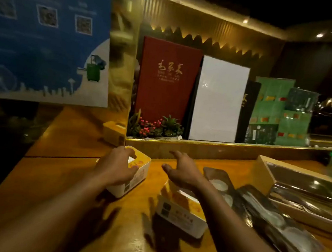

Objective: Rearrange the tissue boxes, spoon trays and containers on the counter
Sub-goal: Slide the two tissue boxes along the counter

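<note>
Head view: left hand [119, 165] lies palm-down, fingers curled over the yellow lid of the far white plastic tissue box [134, 174], which sits on the wooden bench [60, 175] w/ its long axis running away toward the back ledge. Right hand [182, 173] hovers spread & empty just beyond the near white tissue box w/ yellow top [179, 213], which lies under its wrist, so right is closer to that one; dark plastic spoon trays [264, 217] lie further right, apart from both hands

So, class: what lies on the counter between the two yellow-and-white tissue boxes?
Only bare counter in the head view. The left hand rests on the far tissue box; the near tissue box sits under the right forearm.
</note>
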